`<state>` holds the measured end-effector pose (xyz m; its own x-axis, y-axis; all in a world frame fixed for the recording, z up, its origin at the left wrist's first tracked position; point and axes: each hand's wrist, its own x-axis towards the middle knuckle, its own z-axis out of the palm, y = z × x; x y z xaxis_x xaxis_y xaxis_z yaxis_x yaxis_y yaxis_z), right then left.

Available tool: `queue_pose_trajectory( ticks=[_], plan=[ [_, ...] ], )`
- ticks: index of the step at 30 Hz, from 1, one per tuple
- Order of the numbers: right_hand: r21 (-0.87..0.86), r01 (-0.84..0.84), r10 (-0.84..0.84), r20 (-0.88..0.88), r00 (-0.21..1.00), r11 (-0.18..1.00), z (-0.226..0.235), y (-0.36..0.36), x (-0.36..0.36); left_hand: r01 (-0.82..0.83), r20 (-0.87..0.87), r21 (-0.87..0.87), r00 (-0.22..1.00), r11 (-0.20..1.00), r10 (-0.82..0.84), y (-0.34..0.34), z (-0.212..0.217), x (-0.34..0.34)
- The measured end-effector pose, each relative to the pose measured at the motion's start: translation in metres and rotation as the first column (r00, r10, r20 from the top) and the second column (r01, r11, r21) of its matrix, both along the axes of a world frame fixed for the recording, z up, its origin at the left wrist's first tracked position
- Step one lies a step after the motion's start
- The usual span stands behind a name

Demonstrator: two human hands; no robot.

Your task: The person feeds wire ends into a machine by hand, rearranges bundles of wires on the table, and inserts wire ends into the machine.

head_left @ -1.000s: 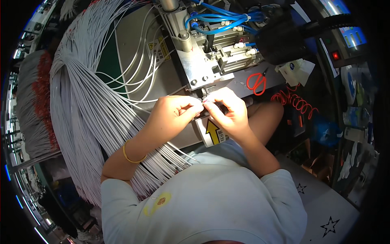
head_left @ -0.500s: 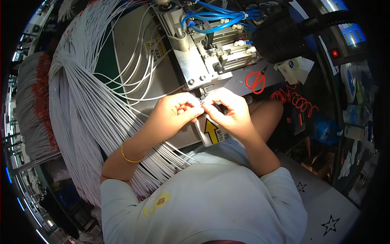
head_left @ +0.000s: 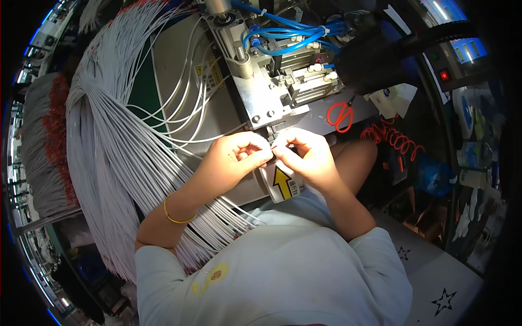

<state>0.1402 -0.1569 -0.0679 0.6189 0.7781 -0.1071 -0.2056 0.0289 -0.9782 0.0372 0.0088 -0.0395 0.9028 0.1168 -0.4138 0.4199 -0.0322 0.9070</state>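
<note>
My left hand (head_left: 231, 157) and my right hand (head_left: 309, 158) meet fingertip to fingertip under the lamp, just in front of a metal press machine (head_left: 260, 92). Each is closed in a pinch of thumb and forefinger. A tiny reddish wire end (head_left: 273, 146) shows at the right fingertips. What the left fingers grip is hidden. White cables (head_left: 187, 142) run from a large bundle (head_left: 128, 141) toward the machine and pass close to my left hand. Below the fingertips is a white block with a yellow arrow (head_left: 283, 183).
Red-handled scissors (head_left: 340, 116) lie right of the machine, near a coiled red hose (head_left: 391, 138) and a white paper packet (head_left: 392, 100). Blue air tubes (head_left: 296, 38) cross the machine top. A black lamp (head_left: 375, 54) overhangs at right. Another red-tipped cable bundle (head_left: 41, 141) is far left.
The whole view has shifted slightly, so the machine and my hands sit a little lower. My fingertips stay pinched together, with a slightly wider gap between the two hands.
</note>
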Motion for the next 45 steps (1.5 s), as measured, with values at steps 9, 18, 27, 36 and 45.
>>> queue_pose_trajectory(
  ticks=[9,18,27,36,45],
  plan=[
    [0.060,0.045,-0.075,0.728,0.681,0.997,-0.005,0.002,0.007,-0.019,0.023,0.118,1.000,0.993,0.016,-0.003,0.011,0.001],
    [0.038,0.101,-0.105,0.543,0.833,0.994,-0.020,-0.001,0.003,0.033,0.149,0.683,0.972,0.730,-0.183,-0.004,0.012,-0.001],
    [-0.189,0.138,-0.037,0.458,0.888,0.972,-0.039,0.000,0.011,0.058,0.083,0.784,0.977,0.618,-0.197,-0.004,0.001,-0.004],
    [-0.147,0.203,-0.070,0.621,0.781,0.968,-0.034,0.004,0.017,-0.037,0.199,0.878,0.935,0.478,-0.294,-0.027,-0.001,-0.005],
    [-0.150,0.010,0.054,0.419,0.906,0.989,-0.043,-0.006,0.024,-0.043,0.231,0.896,0.896,0.443,-0.380,-0.025,-0.003,-0.003]
  ],
)
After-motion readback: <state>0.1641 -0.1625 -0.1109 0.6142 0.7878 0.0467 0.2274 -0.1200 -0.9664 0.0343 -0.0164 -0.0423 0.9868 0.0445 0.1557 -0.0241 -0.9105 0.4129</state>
